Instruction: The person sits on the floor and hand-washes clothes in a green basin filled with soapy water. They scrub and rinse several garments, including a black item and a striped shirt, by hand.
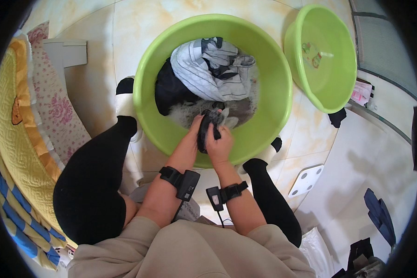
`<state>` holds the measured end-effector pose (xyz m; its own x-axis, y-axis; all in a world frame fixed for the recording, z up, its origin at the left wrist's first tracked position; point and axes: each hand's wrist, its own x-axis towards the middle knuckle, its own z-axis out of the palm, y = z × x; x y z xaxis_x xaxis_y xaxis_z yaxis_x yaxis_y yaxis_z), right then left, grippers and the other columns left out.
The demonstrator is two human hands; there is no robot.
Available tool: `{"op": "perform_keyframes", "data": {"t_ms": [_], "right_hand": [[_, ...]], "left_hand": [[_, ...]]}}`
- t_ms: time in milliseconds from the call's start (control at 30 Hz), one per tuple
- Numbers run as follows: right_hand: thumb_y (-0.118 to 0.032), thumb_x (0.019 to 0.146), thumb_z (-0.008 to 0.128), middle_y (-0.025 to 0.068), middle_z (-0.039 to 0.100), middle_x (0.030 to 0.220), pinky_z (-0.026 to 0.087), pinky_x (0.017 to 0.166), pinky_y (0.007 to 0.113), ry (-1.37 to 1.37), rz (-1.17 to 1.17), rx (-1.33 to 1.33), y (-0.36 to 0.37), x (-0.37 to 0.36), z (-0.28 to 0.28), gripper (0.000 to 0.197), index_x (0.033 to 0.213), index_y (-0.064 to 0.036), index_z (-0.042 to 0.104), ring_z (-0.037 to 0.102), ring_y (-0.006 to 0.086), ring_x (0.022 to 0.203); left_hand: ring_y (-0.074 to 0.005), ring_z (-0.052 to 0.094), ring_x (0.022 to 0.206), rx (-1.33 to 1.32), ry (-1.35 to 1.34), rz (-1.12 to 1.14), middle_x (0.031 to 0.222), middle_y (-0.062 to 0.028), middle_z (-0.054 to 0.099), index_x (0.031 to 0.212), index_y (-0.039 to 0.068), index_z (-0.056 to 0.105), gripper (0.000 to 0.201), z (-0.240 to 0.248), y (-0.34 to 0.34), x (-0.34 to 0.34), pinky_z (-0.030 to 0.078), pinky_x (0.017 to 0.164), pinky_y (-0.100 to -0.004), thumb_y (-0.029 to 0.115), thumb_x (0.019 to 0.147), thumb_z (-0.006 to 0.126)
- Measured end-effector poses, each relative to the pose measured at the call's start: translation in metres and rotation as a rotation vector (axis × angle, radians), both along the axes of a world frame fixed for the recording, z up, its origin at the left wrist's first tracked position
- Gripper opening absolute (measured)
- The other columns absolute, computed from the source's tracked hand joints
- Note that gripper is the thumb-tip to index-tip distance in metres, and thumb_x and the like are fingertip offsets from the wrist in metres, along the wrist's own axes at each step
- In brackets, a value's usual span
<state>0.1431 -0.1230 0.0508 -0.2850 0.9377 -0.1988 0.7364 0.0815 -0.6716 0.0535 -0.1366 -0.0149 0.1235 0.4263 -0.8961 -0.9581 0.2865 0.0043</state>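
Both hands out in front, working low over the near side of a large green tub point(274, 109). Between them a small black cloth point(203, 135), bunched, its lower end hanging toward the near rim. Right hand point(220, 144): fingers curled closed, gripping the cloth. Left hand point(195, 126): against the cloth's left side, fingers mostly hidden behind it; cannot tell how far they close. Some pale stuff, cloth or foam, just beyond the fingers. In the tub: greyish water with suds point(180, 111) along the near edge of the load; a striped garment point(193, 69), white with dark lines, heaped toward the far side; a dark garment point(166, 90) at its left, partly under it. Black straps with small boxes on both forearms, left box point(188, 184), right box point(215, 198). Legs in black, one each side of the tub; pale shoes near its rim. To the right, a smaller green basin point(331, 85), tilted, with a coloured picture on its inside; a scrap of black fabric point(337, 118) beside its near edge. White scale point(306, 180) on the tiled floor point(90, 34), right of the right leg. Far left, a yellow quilt point(15, 99) and a floral cover point(55, 104).
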Motion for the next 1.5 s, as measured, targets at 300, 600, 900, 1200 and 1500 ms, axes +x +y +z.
{"op": "perform_keyframes", "data": {"t_ms": [300, 600, 900, 1200, 1500], "right_hand": [[-0.038, 0.086, 0.060, 0.0253, 0.056, 0.105, 0.044, 0.083, 0.048, -0.517, -0.273, -0.051, 0.073, 0.025, -0.059, 0.041, 0.100, -0.0001, 0.062, 0.054, 0.0403, 0.097], [-0.042, 0.069, 0.077, 0.0340, 0.024, 0.136, 0.026, 0.102, 0.055, -0.328, -0.250, -0.144, 0.029, 0.001, -0.096, 0.075, 0.123, -0.0001, 0.049, 0.027, 0.0477, 0.124], [-0.026, 0.071, 0.081, 0.0117, 0.055, 0.107, 0.046, 0.081, 0.030, 0.252, -0.045, -0.271, -0.026, 0.001, 0.027, 0.043, 0.092, 0.0062, 0.062, 0.056, 0.0217, 0.091], [-0.033, 0.079, 0.070, 0.0175, 0.059, 0.076, 0.047, 0.059, 0.040, 0.017, -0.084, 0.089, 0.007, -0.028, 0.009, 0.037, 0.071, 0.0021, 0.064, 0.059, 0.0357, 0.066], [-0.037, 0.079, 0.065, 0.0240, 0.065, 0.086, 0.049, 0.073, 0.043, -0.229, -0.353, -0.342, 0.057, -0.008, -0.046, 0.042, 0.088, 0.0034, 0.068, 0.063, 0.0379, 0.080]], "left_hand": [[-0.0204, 0.060, 0.077, -0.295, 0.589, -0.156, 0.088, -0.0103, 0.064, 0.095, -0.001, 0.063, 0.035, 0.009, -0.002, 0.013, 0.048, 0.071, -0.0328, 0.026, 0.075, 0.072], [-0.0267, 0.058, 0.101, -0.418, 0.424, 0.005, 0.111, -0.0130, 0.060, 0.113, 0.003, 0.057, 0.051, -0.019, -0.015, -0.001, 0.045, 0.087, -0.0375, 0.043, 0.082, 0.059], [-0.0228, 0.065, 0.077, 0.027, -0.184, 0.052, 0.090, -0.0085, 0.066, 0.097, 0.006, 0.064, 0.037, 0.011, -0.008, -0.022, 0.054, 0.067, -0.0367, 0.038, 0.080, 0.067], [-0.0193, 0.061, 0.063, 0.053, 0.119, -0.031, 0.078, -0.0067, 0.064, 0.090, 0.000, 0.066, 0.026, -0.036, -0.006, 0.002, 0.049, 0.055, -0.0329, 0.026, 0.083, 0.064], [-0.0213, 0.063, 0.068, -0.224, 0.359, -0.342, 0.084, -0.0113, 0.065, 0.092, -0.006, 0.063, 0.035, 0.007, -0.003, 0.005, 0.050, 0.061, -0.0364, 0.026, 0.079, 0.065]]}}
